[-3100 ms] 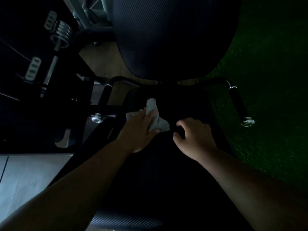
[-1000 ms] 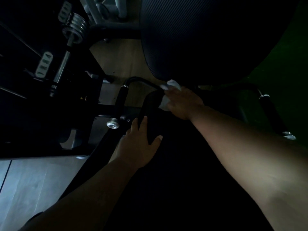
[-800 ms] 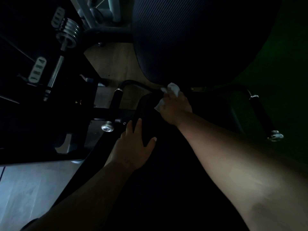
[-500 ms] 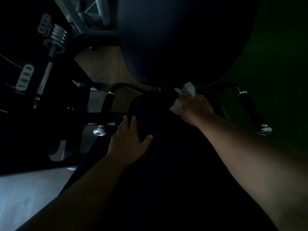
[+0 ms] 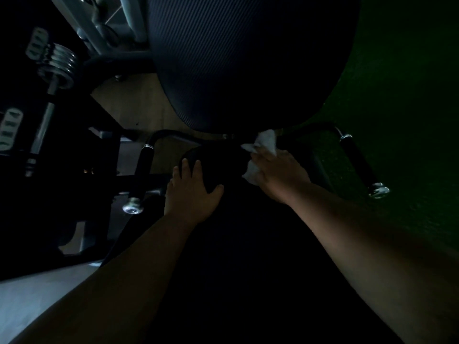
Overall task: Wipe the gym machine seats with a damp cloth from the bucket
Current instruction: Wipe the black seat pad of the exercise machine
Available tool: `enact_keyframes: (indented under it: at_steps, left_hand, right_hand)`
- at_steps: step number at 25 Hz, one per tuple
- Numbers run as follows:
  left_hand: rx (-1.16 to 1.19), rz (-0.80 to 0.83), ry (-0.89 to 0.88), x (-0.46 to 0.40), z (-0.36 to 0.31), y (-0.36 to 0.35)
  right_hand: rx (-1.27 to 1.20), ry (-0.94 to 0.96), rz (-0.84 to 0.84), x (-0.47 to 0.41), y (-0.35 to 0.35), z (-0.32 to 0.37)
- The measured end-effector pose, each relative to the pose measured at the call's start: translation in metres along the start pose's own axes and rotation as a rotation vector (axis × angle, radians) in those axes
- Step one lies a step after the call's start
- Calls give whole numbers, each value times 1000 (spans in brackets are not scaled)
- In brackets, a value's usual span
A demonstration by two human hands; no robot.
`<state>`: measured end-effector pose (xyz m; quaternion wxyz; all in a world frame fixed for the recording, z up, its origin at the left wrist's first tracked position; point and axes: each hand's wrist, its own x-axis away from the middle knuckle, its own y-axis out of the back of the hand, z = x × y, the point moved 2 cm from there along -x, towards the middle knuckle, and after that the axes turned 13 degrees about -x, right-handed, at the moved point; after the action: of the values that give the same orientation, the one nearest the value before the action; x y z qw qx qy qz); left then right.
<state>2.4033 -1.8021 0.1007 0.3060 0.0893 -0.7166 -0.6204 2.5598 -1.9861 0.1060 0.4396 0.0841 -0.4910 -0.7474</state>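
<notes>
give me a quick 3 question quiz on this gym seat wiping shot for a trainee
1. Which hand presses the white cloth on the seat?
A. left
B. right
C. both

2. True or false: the left hand rests with its fingers spread on the seat's left edge and holds no cloth.

3. Fill in: the cloth lies at the far end of the seat, just below the ribbed ____ pad.

Key
1. B: the right hand covers most of the cloth.
2. True.
3. back. The bucket is not in view, and the dim light hides whether the cloth is damp.
</notes>
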Motion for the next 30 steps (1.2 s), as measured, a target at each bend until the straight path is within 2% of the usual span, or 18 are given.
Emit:
enact_keyframes:
  at_steps: [2,4,5,7,9,11,14,17,19,21,22,24,26,28,30]
  left_hand:
    - [-9,-6,8,-1,-1,0]
    - [-14,-16,10,-1,-2,-1]
    - [-11,-23,11,0,-2,-1]
    - [-6,-34,13,0,-1,-2]
    - [-20,-29,10,0,0,-2]
    - [-34,-11,10,-1,-1,-3]
    - [-51,-24,10,-1,1,-3]
    - [-68,-26,5,-2,0,-4]
    - [-60,-40,16,-2,0,-3]
    - [-54,-50,21,-2,-1,-3]
    - [-54,-51,21,-1,-1,-3]
    - [-58,-55,17,-1,-1,-3]
    - [-63,-54,19,-2,0,-4]
    - [-61,-52,20,-4,1,-6]
    - [-56,-51,25,-5,1,-7]
  right_hand:
    - [-23,-151,-61,2,3,0]
    - [-174,-238,-119,-16,-1,27]
    - [-206,-210,-114,-24,-3,42]
    - [-59,23,1,-27,-11,58]
    - [21,151,110,-12,-8,37]
    - [-12,72,71,9,6,-14]
    - [-31,-160,-73,19,29,-65]
    - [-144,-240,-107,-11,23,-29]
    - [-289,-106,-75,-13,12,6]
    - [-165,100,66,13,2,9]
    - [-88,136,92,26,1,-10]
    - [-28,53,23,43,15,-58]
    - [-23,-109,-66,39,31,-94]
    - [-80,-197,-79,14,38,-96]
    - [-173,-150,-52,-6,30,-67]
